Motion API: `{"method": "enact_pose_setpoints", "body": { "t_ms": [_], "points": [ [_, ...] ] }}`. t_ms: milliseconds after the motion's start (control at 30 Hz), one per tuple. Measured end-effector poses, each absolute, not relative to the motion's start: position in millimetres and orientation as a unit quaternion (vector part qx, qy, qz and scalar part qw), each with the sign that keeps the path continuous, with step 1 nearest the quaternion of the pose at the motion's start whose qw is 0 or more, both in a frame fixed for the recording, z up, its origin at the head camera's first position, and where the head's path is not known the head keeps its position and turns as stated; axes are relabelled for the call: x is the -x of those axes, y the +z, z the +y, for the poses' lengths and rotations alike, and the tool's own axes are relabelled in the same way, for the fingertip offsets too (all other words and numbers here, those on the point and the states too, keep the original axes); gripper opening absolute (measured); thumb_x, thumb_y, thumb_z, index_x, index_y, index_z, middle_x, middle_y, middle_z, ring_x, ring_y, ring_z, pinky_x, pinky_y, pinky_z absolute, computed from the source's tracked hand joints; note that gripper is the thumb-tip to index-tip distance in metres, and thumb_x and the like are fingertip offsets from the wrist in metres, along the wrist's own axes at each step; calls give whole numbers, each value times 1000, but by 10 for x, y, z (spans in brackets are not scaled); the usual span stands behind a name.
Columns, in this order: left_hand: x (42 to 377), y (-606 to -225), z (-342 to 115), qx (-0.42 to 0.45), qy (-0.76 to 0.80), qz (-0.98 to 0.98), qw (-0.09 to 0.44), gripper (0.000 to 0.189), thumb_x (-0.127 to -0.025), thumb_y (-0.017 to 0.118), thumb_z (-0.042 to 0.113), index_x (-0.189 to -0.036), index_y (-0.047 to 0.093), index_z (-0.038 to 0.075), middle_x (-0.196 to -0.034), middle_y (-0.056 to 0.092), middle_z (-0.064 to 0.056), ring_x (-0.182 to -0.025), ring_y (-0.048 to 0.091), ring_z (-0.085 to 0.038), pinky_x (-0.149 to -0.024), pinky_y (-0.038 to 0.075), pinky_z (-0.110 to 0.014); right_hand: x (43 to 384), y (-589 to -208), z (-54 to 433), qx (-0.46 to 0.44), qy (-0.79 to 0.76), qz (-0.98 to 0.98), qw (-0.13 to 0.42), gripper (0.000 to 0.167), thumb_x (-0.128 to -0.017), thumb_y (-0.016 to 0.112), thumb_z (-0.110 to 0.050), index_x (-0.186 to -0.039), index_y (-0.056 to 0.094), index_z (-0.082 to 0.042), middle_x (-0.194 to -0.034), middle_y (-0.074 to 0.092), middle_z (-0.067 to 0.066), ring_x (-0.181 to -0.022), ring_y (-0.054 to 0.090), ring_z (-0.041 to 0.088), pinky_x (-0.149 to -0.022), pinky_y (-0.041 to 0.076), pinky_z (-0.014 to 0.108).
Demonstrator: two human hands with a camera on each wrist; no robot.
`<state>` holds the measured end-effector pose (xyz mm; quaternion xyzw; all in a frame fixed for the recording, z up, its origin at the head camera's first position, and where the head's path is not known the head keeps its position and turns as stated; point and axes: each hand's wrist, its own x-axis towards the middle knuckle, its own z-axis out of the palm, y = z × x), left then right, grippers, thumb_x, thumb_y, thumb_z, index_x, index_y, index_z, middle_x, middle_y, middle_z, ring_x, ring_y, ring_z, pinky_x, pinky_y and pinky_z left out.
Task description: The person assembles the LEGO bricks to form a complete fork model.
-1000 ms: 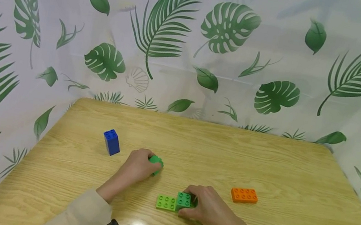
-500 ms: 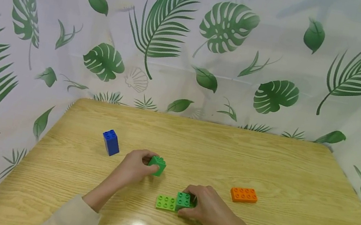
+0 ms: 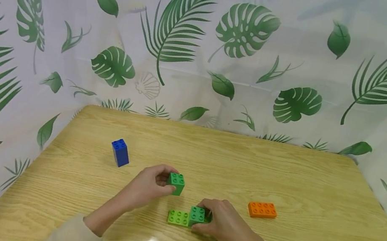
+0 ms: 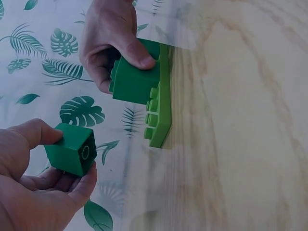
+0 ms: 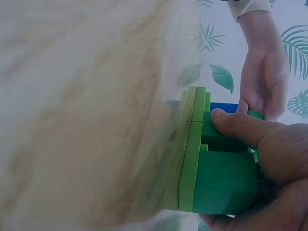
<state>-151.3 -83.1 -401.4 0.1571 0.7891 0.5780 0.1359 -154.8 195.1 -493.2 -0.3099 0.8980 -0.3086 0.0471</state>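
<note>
My left hand [image 3: 145, 187] pinches a green 2x2 toy brick [image 3: 176, 183] between thumb and fingers. The left wrist view shows the hollow underside of this green brick [image 4: 72, 149], held apart from the others. A second green brick [image 3: 197, 216] sits on a lime green studded base [image 3: 178, 218], and my right hand [image 3: 226, 224] grips it there. From the right wrist, the lime base [image 5: 190, 163] shows a seam across it. Another green block [image 5: 225, 183] stands on its nearer part, mostly hidden by my hand in the head view.
A tall blue brick [image 3: 120, 153] stands at the left of the wooden table [image 3: 232, 161]. An orange brick [image 3: 262, 210] lies flat to the right of my right hand. A leaf-printed cloth [image 3: 189, 51] hangs behind the table.
My left hand has moved right and slightly towards me with its green brick, which now shows its studs upward. The right hand and the lime base have stayed in place.
</note>
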Motion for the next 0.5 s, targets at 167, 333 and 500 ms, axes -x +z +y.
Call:
{"method": "enact_pose_setpoints", "body": {
  "t_ms": [167,333,500],
  "points": [
    [1449,-4056,-838,-170,574,785,160,45,-92,70,5,-134,58,-6,-121,66,-11,-112,65,-25,-91,55,-35,1522,-4867,1936,315,-314,894,49,51,-81,86,-52,-108,73,-10,-94,72,-10,-80,61,1,-68,53,26],
    [1391,-4119,-819,-180,577,774,187,44,-89,69,-1,-131,55,-8,-120,64,-11,-113,64,-25,-94,53,-35,1603,-5037,1969,287,-293,910,62,58,-77,82,-66,-107,73,-18,-93,68,-19,-79,62,-1,-70,53,25],
    [1338,-4179,-781,-187,564,783,183,43,-87,70,-3,-128,57,-6,-117,65,-9,-113,65,-26,-98,53,-38,1631,-5074,1980,289,-286,911,63,59,-77,80,-69,-108,73,-19,-90,66,-21,-76,61,-1,-68,52,25]
  ]
}}
